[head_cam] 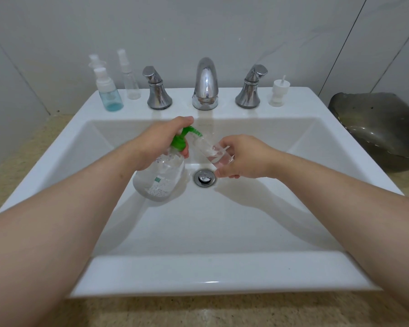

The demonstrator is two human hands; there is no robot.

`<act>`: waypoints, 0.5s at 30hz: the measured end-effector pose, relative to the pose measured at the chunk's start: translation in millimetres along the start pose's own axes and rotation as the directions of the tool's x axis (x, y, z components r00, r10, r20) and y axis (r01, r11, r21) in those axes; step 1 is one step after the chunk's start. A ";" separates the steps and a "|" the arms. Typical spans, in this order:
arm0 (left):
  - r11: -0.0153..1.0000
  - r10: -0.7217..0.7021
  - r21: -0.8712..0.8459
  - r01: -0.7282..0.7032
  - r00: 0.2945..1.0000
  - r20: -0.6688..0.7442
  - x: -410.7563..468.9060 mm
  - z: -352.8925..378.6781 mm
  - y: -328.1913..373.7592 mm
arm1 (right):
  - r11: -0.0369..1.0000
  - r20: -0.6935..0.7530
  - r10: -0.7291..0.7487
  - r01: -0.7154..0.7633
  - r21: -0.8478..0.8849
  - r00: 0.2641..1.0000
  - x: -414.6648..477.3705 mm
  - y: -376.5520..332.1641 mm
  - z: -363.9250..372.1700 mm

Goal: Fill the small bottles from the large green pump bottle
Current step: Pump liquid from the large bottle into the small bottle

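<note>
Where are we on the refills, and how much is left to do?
Done: nothing plainly full yet. In hand: the left hand grips the green pump bottle, its nozzle at the mouth of the small clear bottle tilted in the right hand; a loose white cap stands on the ledge. Left: the slim clear bottle looks empty, the blue bottle holds only a little at the bottom.

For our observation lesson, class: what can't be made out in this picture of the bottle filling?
Head view only:
Small bottle: blurred, right hand covers its base; fill level unclear.
Pump bottle: left hand hides pump top; label too small.
Dark bowl: cut off by right edge.
</note>
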State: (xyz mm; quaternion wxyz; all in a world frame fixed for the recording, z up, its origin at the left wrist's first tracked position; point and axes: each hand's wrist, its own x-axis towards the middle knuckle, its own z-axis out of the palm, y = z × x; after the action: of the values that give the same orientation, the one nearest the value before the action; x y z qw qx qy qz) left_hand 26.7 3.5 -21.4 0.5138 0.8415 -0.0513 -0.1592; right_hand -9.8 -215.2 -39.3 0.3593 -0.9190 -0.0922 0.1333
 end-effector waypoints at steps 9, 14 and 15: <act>1.000 -0.012 -0.003 0.012 1.000 0.002 2.9 0.1 -2.7 | 1.000 -0.003 0.003 -0.003 0.002 1.000 0.7 0.6 0.8; 1.000 -0.009 0.029 0.009 1.000 0.002 4.1 -1.1 -4.0 | 1.000 -0.002 0.000 0.000 0.002 1.000 0.8 0.4 1.0; 0.999 -0.012 0.030 0.012 1.000 -0.002 4.3 -1.2 -3.9 | 1.000 0.000 0.001 -0.001 0.004 1.000 0.5 0.4 1.0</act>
State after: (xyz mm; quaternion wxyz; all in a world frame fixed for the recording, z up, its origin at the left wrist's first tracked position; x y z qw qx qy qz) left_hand 30.8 5.3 -25.3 0.5000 0.8495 -0.0481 -0.1610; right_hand -9.6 -214.7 -40.3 0.3611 -0.9183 -0.0913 0.1338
